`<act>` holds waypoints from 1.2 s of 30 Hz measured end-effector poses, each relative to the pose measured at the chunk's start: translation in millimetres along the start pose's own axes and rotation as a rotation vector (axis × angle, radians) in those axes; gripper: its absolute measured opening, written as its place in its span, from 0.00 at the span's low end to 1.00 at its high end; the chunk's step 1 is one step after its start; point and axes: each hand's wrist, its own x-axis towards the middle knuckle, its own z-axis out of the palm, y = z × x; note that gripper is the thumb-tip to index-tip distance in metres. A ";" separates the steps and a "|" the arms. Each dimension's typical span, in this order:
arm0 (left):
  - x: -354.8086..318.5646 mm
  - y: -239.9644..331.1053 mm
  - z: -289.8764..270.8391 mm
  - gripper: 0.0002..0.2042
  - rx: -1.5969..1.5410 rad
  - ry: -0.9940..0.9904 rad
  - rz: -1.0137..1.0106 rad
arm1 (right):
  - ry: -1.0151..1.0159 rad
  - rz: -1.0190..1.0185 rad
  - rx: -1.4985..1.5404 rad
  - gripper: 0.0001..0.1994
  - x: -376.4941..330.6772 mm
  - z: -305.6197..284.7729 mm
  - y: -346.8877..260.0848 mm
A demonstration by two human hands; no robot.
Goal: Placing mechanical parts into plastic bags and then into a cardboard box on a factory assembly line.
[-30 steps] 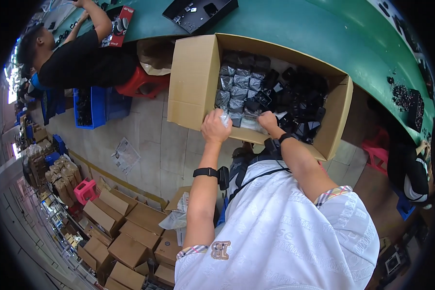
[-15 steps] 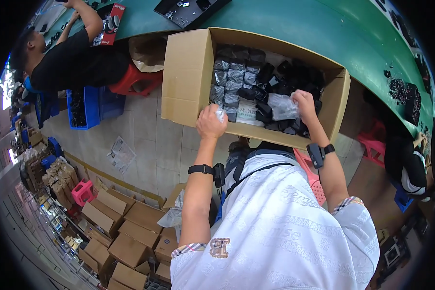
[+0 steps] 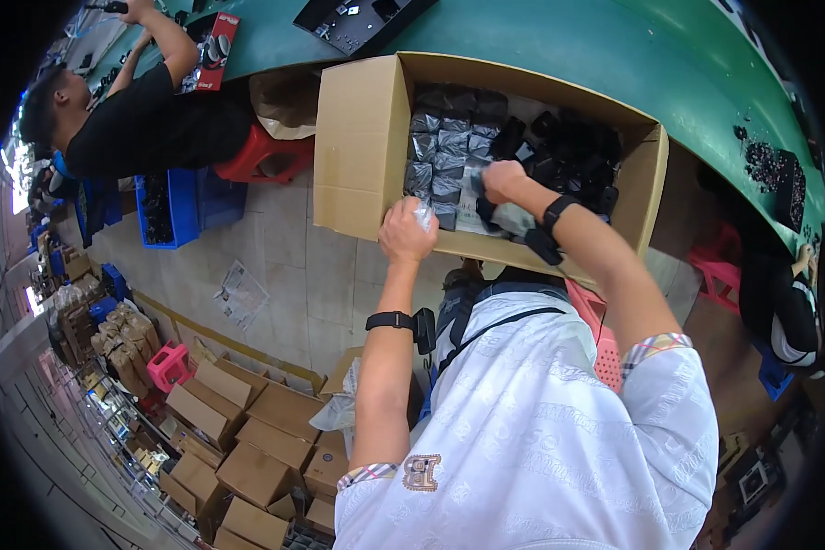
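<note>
In the head view, a green counter point(image 3: 541, 46) curved beyond both hands' fingers, with a shallow black tray point(image 3: 362, 26) well beyond the left ones. Left of the fingers, a sheet of paper point(image 3: 241, 293) lay on pale floor tiles point(image 3: 293, 247); farther left, a co-worker in black point(image 3: 160, 128) sat on a red stool point(image 3: 264, 156). Brown cartons point(image 3: 270, 458) stood below and left of the fingers.

The left hand point(image 3: 407, 231) had its fingers curled around crumpled clear plastic point(image 3: 423, 216) at the near-left corner of an open cardboard box point(image 3: 362, 147). The right hand point(image 3: 504, 181) was inside, blurred; whether its fingers gripped anything could not be told. Shiny grey wrapped blocks point(image 3: 447, 165) filled rows left of those fingers; loose black parts point(image 3: 573, 151) were heaped rightward.
</note>
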 end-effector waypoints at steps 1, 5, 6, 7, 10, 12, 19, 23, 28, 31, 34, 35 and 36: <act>1.1 0.5 -2.0 0.14 -0.002 -0.002 -0.001 | -0.155 -0.102 -0.149 0.16 -5.7 3.6 11.2; 0.6 -1.5 -5.6 0.13 0.001 -0.003 -0.034 | -0.566 -0.290 -0.256 0.13 -23.6 13.8 41.9; 0.8 -2.2 -6.8 0.13 -0.006 0.001 -0.045 | -0.289 -0.176 -0.097 0.12 -24.3 13.3 40.8; 1.2 -3.5 -8.2 0.13 -0.004 0.001 -0.035 | -0.010 -0.067 0.061 0.12 -23.1 12.6 38.4; 1.5 -1.6 -6.9 0.14 0.001 0.011 -0.016 | 0.189 0.035 0.186 0.11 -5.9 5.8 5.4; 2.9 -0.3 -5.2 0.14 0.005 0.014 0.012 | 0.135 0.134 0.131 0.12 10.6 18.9 3.4; 3.4 -0.1 0.0 0.14 -0.021 0.022 0.011 | 0.019 0.326 0.478 0.19 36.7 66.7 19.2; 1.8 -3.1 -4.1 0.14 0.002 -0.001 -0.005 | 0.060 0.570 0.848 0.22 46.6 64.3 5.7; 4.9 6.6 -0.8 0.14 -0.027 -0.010 0.000 | 0.177 0.745 0.847 0.19 53.5 78.6 0.3; 4.3 1.0 1.7 0.13 -0.034 0.000 -0.002 | 0.371 0.647 0.804 0.14 31.6 81.8 -5.0; 0.8 -1.2 -3.9 0.13 -0.025 0.016 -0.022 | 0.558 0.311 0.857 0.11 -18.4 66.8 -6.6; -0.1 -3.0 -6.5 0.13 -0.016 0.016 -0.016 | 0.544 0.201 0.698 0.11 -42.0 63.3 -8.7; -0.1 -1.7 -6.6 0.13 -0.028 0.013 -0.013 | 0.527 0.114 0.542 0.12 -61.0 65.9 -5.5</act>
